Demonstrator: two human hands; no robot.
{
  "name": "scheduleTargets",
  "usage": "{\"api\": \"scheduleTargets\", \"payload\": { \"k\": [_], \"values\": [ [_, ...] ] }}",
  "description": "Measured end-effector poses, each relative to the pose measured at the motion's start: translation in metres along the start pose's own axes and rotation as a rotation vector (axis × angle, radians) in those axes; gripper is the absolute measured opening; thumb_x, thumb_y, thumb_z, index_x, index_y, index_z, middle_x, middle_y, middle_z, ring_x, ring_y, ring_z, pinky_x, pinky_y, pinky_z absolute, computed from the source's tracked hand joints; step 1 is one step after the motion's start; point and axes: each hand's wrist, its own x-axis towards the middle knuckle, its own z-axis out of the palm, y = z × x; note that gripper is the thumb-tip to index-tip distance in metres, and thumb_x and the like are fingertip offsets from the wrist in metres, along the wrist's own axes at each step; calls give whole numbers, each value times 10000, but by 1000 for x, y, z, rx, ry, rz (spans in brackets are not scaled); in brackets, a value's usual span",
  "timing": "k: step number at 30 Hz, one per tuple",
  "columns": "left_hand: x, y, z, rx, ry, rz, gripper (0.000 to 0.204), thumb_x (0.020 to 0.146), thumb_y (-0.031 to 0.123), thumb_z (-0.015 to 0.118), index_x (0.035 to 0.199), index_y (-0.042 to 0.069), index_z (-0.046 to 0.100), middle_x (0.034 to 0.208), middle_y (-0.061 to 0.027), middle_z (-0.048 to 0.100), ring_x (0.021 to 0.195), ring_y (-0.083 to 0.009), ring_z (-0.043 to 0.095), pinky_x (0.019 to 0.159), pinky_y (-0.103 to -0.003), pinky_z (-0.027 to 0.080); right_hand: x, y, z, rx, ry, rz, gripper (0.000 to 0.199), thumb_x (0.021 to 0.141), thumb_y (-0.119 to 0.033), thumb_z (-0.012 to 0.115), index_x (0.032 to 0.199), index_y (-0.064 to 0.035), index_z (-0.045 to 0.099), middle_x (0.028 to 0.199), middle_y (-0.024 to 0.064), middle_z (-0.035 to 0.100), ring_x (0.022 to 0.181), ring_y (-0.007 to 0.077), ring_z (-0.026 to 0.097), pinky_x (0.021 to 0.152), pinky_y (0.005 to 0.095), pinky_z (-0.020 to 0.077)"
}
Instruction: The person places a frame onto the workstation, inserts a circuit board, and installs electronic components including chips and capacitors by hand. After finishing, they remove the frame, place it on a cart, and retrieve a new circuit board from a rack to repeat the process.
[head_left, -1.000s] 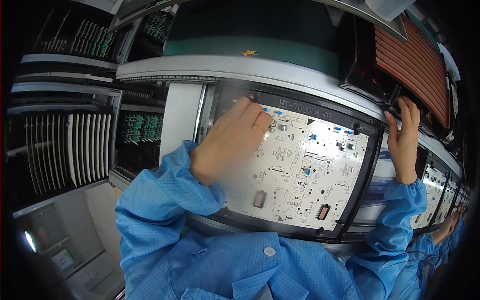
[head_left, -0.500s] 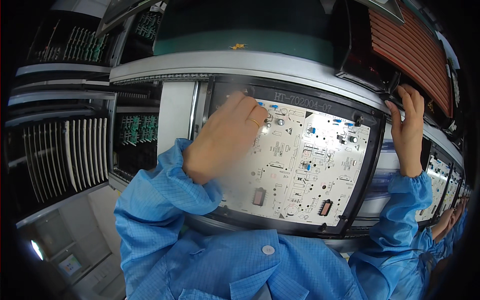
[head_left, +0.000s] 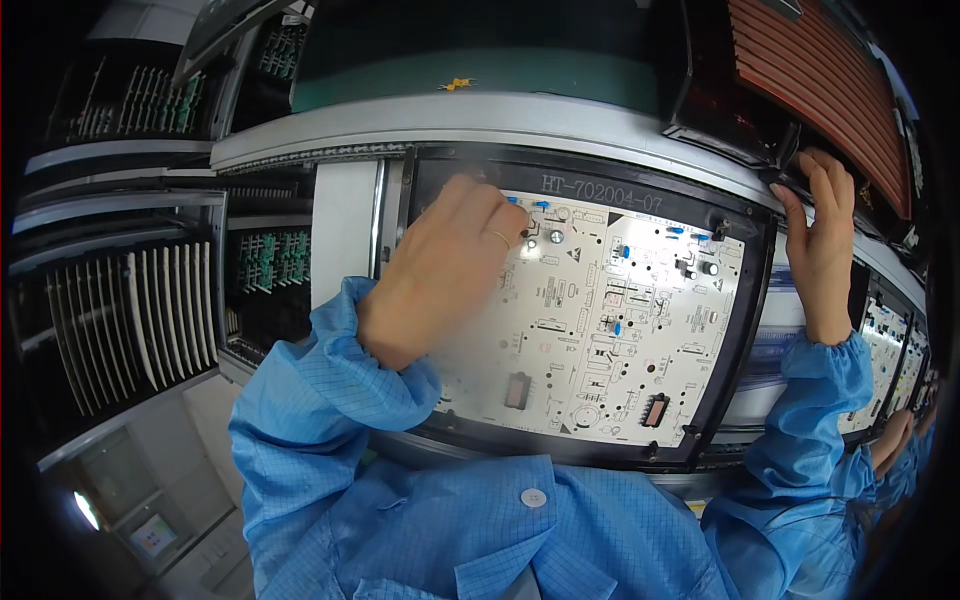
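Observation:
A white circuit board panel (head_left: 560, 300) lies in a black frame (head_left: 600, 188) in front of me, carrying blue parts, small cylindrical capacitors and dark chips. My left hand (head_left: 445, 260), with a ring on one finger, is over the board's upper left corner. Its fingers are bent together at the frame's edge; their tips are hidden and a smear blurs this area. To the right, my right hand (head_left: 822, 235) is raised beside a dark box (head_left: 730, 120). Its thumb stands apart from the bent fingers, and nothing shows between them.
A silver rail (head_left: 480, 118) runs behind the frame. Yellow parts (head_left: 457, 84) lie on the green surface beyond it. Brown ribbed bins (head_left: 820, 90) stand at the far right. Racks of boards (head_left: 130, 310) fill the left. Another person's hand (head_left: 893, 440) and more framed boards are at right.
The view has shifted slightly. My left hand stays at the board's corner, its fingers a little lower against the frame. My right hand remains by the dark box, with its fingers slightly more bent.

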Motion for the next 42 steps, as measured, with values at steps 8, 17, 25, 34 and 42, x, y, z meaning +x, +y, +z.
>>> {"api": "scheduleTargets", "payload": {
  "k": [8,17,25,34,42],
  "values": [
    [0,0,2,-23,30,-1,158,790,-39,651,937,-2,608,927,-117,584,876,-301,536,776,-367,484,-2,3,3,2,0,-6,307,825,-3,649,1121,17,572,1118,152,556,1018,324,536,850,374,455],
    [-1,-5,2,5,7,32,203,746,-8,612,947,13,609,931,-108,567,923,-295,529,801,-369,494,-4,6,6,-20,11,-28,300,843,-37,656,1131,6,582,1140,141,564,1030,309,544,854,365,468],
    [2,0,3,21,-8,4,191,774,11,620,965,7,614,942,-102,565,918,-290,527,792,-361,494,-6,7,9,-35,26,-50,303,850,-46,651,1140,4,579,1156,138,566,1044,306,543,860,361,467],
    [5,2,2,35,-39,7,199,777,8,598,974,-10,610,948,-118,558,928,-291,516,802,-366,490,-5,6,12,-43,36,-61,296,846,-57,654,1128,-1,584,1159,125,565,1059,301,539,879,360,464],
    [9,3,4,31,-39,-4,217,765,-19,589,981,-6,608,933,-121,559,912,-305,514,801,-374,483,-5,7,13,-33,59,-75,286,846,-57,654,1119,-3,588,1150,118,566,1056,296,541,879,359,468]
  ]
}}
